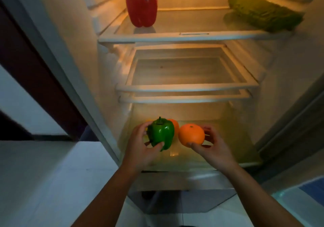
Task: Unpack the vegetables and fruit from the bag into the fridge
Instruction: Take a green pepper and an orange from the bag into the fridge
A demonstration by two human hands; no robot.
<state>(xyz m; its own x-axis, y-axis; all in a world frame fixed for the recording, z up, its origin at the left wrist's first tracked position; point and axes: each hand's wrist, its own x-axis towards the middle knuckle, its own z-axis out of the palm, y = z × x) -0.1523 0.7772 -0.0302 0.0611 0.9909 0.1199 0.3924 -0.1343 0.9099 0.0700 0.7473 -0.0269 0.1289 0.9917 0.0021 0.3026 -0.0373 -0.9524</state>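
Observation:
My left hand (138,146) grips a green bell pepper (161,133) over the clear bottom drawer (228,149) of the open fridge. My right hand (210,144) holds an orange (191,135) just to the right of the pepper. A second orange (175,124) shows partly behind the pepper, down in the drawer. On the top glass shelf (184,36) a red bell pepper (141,7) stands upright at the left. A dark green leafy vegetable (263,12) lies at that shelf's right. The bag is out of view.
Two glass shelves (185,87) lie between the top shelf and the drawer, with nothing on them. The fridge's left wall (73,39) and a dark door frame (35,72) stand at left. Light floor tiles (43,170) spread below.

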